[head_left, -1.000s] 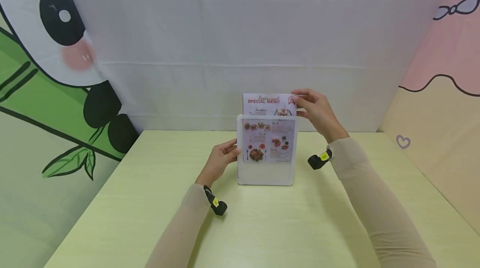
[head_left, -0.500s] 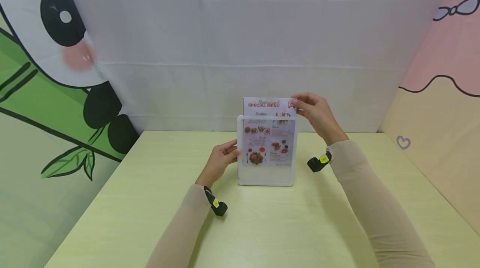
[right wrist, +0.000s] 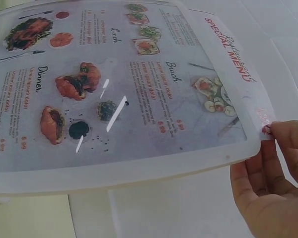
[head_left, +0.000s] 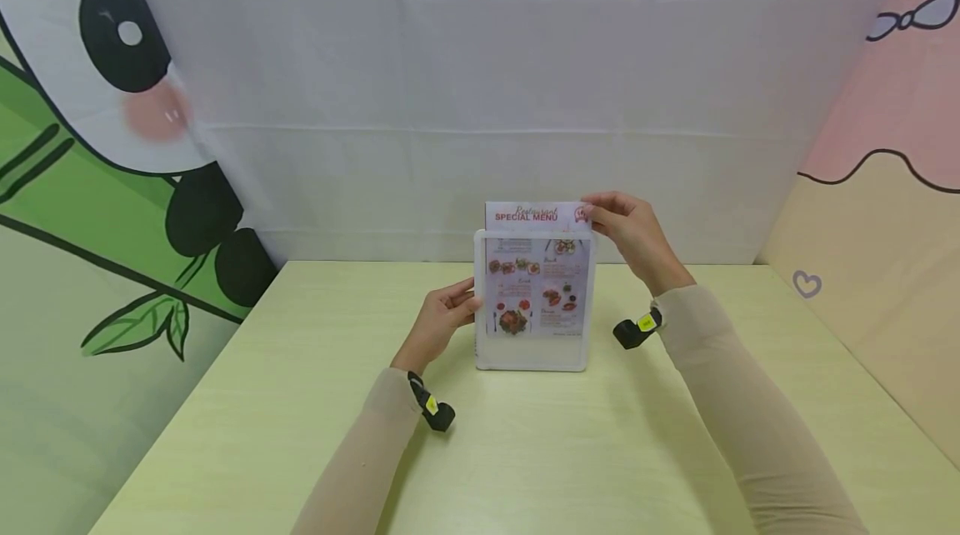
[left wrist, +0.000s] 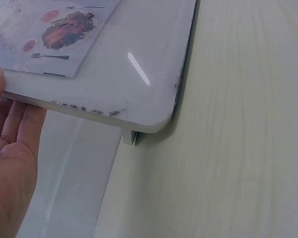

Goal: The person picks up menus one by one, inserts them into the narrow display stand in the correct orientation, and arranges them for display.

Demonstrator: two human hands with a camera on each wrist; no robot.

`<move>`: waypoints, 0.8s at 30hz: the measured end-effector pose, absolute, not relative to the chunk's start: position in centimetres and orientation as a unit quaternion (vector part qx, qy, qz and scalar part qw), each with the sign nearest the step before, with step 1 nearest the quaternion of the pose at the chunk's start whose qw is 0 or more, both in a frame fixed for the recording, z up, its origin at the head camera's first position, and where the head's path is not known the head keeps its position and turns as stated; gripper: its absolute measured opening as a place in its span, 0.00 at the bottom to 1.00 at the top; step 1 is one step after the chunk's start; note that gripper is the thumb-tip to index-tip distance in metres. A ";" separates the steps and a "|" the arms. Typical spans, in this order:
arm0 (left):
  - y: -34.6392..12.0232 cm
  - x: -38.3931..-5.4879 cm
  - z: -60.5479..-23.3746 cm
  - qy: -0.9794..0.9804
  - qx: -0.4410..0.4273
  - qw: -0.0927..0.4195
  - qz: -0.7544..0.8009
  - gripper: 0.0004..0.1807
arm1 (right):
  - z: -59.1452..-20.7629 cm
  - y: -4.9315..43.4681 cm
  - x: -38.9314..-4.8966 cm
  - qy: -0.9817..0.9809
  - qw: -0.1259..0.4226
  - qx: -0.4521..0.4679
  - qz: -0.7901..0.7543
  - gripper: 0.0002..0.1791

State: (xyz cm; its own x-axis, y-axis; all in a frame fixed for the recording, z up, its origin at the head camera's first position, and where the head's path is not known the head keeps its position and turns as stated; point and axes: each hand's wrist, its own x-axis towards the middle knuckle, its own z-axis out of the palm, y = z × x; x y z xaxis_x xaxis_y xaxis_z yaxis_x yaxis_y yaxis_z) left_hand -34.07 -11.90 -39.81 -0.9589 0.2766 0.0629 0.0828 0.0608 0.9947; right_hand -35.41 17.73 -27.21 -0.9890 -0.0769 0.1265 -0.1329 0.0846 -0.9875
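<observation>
A white-framed clear display stand (head_left: 531,353) stands upright on the table, a small foot (left wrist: 129,136) showing under its lower edge in the left wrist view. Inside it sits a printed restaurant menu sheet (head_left: 527,285), its titled top strip sticking out above the frame and its bottom edge above the frame's base. My left hand (head_left: 438,318) grips the stand's left side, thumb on the front and fingers behind. At the upper right, my right hand (head_left: 633,235) pinches the menu's top corner between thumb and fingers, as the right wrist view also shows.
The pale wood-grain table (head_left: 300,435) extends around the stand. Behind it hangs a white cloth backdrop (head_left: 420,102). Printed cartoon panels flank the table, a green one (head_left: 60,177) at left and a pink and cream one (head_left: 885,210) at right.
The menu sheet has slid down into the stand, so less of it sticks out on top. My right hand has moved down with it, while my left hand and the stand have stayed put.
</observation>
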 end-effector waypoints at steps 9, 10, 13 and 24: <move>-12.0 -34.2 -39.8 0.724 0.113 0.081 0.676 0.27 | -27.3 17.7 -35.2 -0.739 0.021 0.074 0.669 0.16; -11.9 -34.2 -39.9 0.723 0.113 0.079 0.677 0.27 | -27.3 17.7 -35.2 -0.740 0.021 0.074 0.668 0.17; -11.9 -34.2 -40.0 0.722 0.115 0.074 0.678 0.27 | -27.3 17.8 -35.1 -0.742 0.022 0.075 0.666 0.17; -11.9 -34.1 -40.1 0.723 0.126 0.064 0.676 0.26 | -27.8 17.7 -35.1 -0.737 0.027 0.079 0.671 0.14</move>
State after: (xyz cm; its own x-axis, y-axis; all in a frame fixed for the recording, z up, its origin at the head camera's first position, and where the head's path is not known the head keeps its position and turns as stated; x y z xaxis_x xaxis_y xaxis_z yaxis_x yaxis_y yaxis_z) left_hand -34.09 -11.92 -40.09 -0.9600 0.2692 0.0773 0.0953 0.0544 0.9940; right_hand -35.15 17.74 -27.80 -0.9860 -0.0799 0.1467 -0.1535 0.0868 -0.9843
